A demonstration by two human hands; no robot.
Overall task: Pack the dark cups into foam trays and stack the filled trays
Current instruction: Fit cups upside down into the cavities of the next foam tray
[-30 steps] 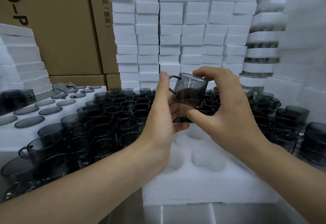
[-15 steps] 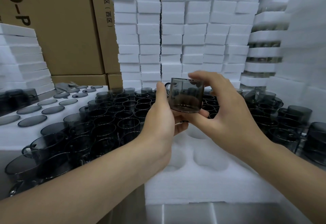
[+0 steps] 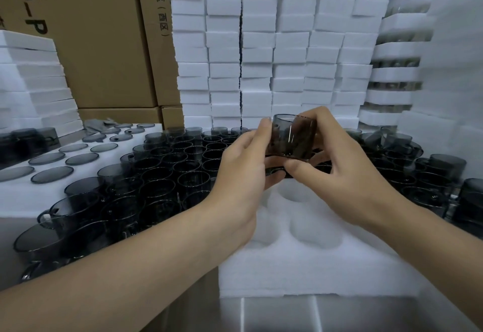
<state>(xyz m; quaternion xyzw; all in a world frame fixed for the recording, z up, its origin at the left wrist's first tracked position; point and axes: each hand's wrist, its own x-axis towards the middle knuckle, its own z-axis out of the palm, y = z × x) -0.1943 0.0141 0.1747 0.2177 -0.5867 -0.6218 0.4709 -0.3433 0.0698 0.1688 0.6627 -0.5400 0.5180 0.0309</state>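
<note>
Left hand (image 3: pixel 243 172) and right hand (image 3: pixel 342 172) raised over foam tray (image 3: pixel 313 266), fingers curled gripping dark cup (image 3: pixel 294 135).

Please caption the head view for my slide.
The left hand and right hand hold a dark cup above a foam tray.

Your stock reads: cup (image 3: pixel 292 137), smoky translucent dark grey; foam tray (image 3: pixel 313 274), plain white; foam stacks (image 3: pixel 261 44), plain white; cardboard boxes (image 3: pixel 99 44), brown with black lettering.

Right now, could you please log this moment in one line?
left hand, right hand: grip dark cup | cup: above foam tray | visible pockets: empty
</note>
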